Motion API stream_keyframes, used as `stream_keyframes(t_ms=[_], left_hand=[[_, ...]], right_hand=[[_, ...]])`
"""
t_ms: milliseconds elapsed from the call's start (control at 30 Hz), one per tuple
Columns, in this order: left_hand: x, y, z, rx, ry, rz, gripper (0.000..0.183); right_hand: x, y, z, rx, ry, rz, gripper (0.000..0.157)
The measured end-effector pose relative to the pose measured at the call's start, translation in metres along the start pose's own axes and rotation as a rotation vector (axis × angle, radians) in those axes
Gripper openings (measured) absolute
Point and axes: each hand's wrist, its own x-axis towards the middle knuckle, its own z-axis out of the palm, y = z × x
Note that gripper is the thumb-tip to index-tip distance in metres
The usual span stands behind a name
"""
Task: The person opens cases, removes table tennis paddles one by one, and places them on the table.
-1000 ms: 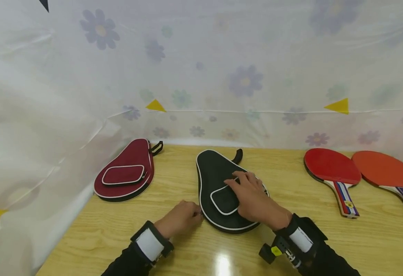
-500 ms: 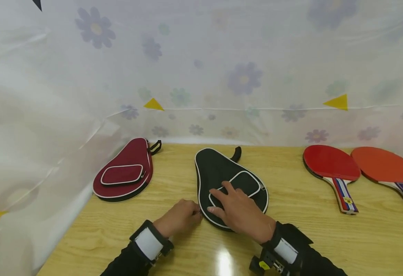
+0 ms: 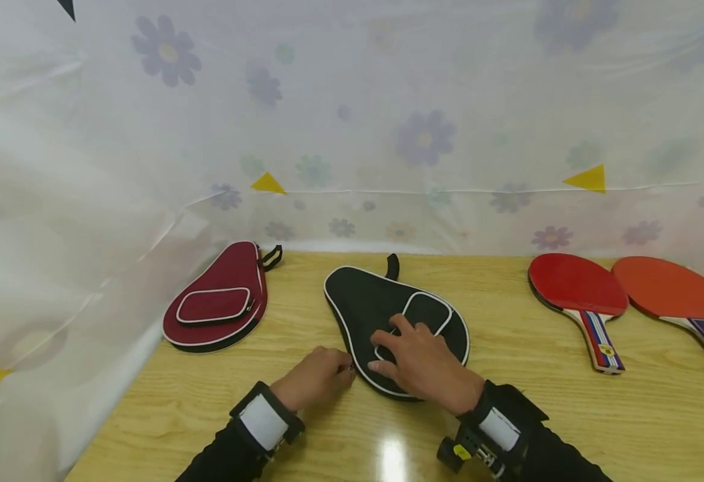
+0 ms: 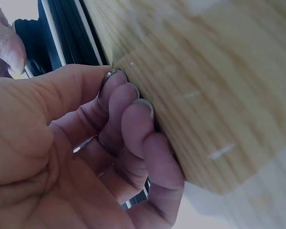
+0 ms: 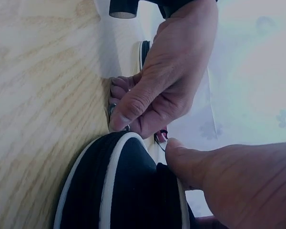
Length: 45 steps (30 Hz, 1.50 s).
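Observation:
A black table tennis bat case [image 3: 358, 301] with white piping lies on the table, its narrow end pointing to the back left. My left hand [image 3: 312, 380] is at its lower left edge, where thumb and forefinger pinch a small metal zipper pull [image 5: 112, 109]. In the left wrist view, the other fingers of that hand curl beside the thumb, close to the tabletop. Across the case's white-edged pocket [image 3: 427, 309] rests my right hand [image 3: 429, 367], fingers spread and slightly bent, covering the pocket's lower part. The zip's far side is hidden.
A dark red bat case [image 3: 222, 274] lies at the back left. On the right are two bats, one with red rubber [image 3: 577, 284] and one with orange rubber [image 3: 674, 288]. A flowered white sheet [image 3: 352, 134] hangs behind the wooden table [image 3: 292, 301].
My right hand has come leftward and down over the pocket from its right side. The black case has turned anticlockwise, its narrow end swinging left. My left hand keeps its pinch.

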Motion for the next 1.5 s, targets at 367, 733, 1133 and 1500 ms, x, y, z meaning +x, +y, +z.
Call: stream_keyframes(t_ms=[367, 733, 1133, 1500], left_hand=[[0.001, 0.002, 0.0, 0.003, -0.003, -0.033, 0.028], [0.006, 0.002, 0.005, 0.024, 0.032, -0.054, 0.03], [0.009, 0.003, 0.007, 0.042, 0.074, -0.056, 0.033], [0.01, 0.001, 0.01, 0.036, 0.079, -0.083, 0.034]], right_hand=[[0.001, 0.013, -0.003, -0.013, 0.031, -0.079, 0.014], [0.003, 0.025, -0.007, -0.001, 0.05, -0.07, 0.021], [0.001, 0.044, -0.006, 0.014, 0.101, -0.088, 0.022], [-0.003, 0.048, -0.005, 0.102, 0.141, 0.016, 0.035]])
